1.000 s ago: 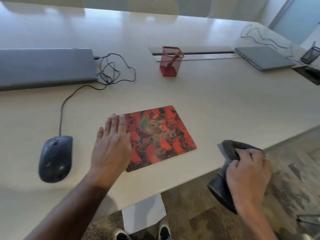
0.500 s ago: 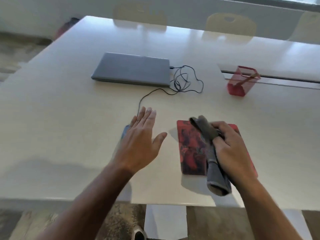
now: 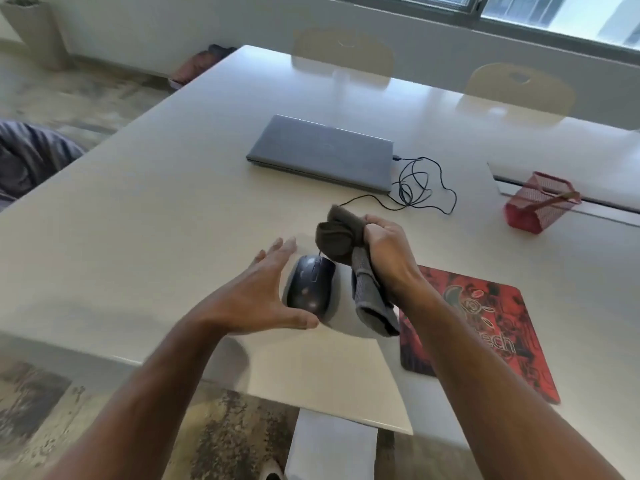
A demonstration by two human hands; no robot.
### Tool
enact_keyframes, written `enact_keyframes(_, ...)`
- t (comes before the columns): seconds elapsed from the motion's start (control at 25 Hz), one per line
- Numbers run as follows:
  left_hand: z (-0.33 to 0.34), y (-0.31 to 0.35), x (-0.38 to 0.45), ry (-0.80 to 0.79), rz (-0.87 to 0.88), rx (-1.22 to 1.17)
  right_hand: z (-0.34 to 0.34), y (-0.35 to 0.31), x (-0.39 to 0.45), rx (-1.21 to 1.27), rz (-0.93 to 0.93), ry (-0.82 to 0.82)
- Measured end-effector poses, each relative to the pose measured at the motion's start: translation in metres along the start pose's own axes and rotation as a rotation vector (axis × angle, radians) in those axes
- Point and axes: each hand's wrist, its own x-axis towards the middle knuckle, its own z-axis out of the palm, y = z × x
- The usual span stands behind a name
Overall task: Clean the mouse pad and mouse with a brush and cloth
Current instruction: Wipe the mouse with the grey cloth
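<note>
Your left hand (image 3: 263, 299) is spread wide, fingers extended and thumb apart, cupped around the left side of the dark, glossy, corded computer mouse (image 3: 310, 287); the thumb lies at the mouse's near end, and contact with the shell cannot be confirmed. The mouse rests on the pale, smooth table (image 3: 173, 216), close to its near edge. Your right hand (image 3: 386, 252) is clenched on a crumpled grey cloth (image 3: 349, 258), held just to the right of the mouse and above the table; one bunched end rises beyond your knuckles and the other hangs down toward the table beside the mouse. The red, patterned, rectangular mouse pad (image 3: 491, 327) lies flat to the right of the mouse, partly covered by your right forearm. The mouse's thin black cable (image 3: 426, 188) runs away from the mouse in loose loops to the closed grey laptop (image 3: 322, 152), which sits beyond the mouse. A red mesh pen holder (image 3: 538, 202) stands far right of the mouse with a thin stick-like handle leaning in it; whether this is the brush cannot be determined.
</note>
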Motion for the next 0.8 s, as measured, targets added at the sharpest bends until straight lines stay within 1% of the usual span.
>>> enact_keyframes(0.12,-0.001,0.001,0.000,0.002,0.096,-0.066,0.010,-0.009,0.002,-0.374,-0.171,-0.081)
enact_keyframes(0.2,0.000,0.004,-0.001,0.029,0.170,-0.100,0.016,-0.006,0.003,-0.551,-0.261,-0.161)
enact_keyframes(0.28,0.000,0.003,-0.001,0.056,0.188,-0.122,0.020,0.000,0.006,-0.677,-0.282,-0.260)
enact_keyframes(0.36,0.001,0.002,-0.001,0.073,0.193,-0.143,0.023,0.005,0.011,-0.739,-0.263,-0.321)
enact_keyframes(0.44,0.002,0.001,0.001,0.081,0.198,-0.162,0.026,0.002,0.009,-0.789,-0.290,-0.331)
enact_keyframes(0.56,0.003,0.000,0.000,0.060,0.179,-0.199,0.030,-0.003,-0.016,-0.825,-0.397,-0.363)
enact_keyframes(0.68,0.004,-0.005,-0.001,0.008,0.199,-0.201,0.024,-0.004,-0.054,-0.827,-0.510,-0.446)
enact_keyframes(0.72,0.004,-0.007,0.000,0.004,0.204,-0.190,0.020,-0.002,-0.057,-0.832,-0.525,-0.452)
enact_keyframes(0.8,0.005,-0.006,0.001,0.025,0.163,-0.175,0.014,0.003,-0.039,-0.820,-0.470,-0.383)
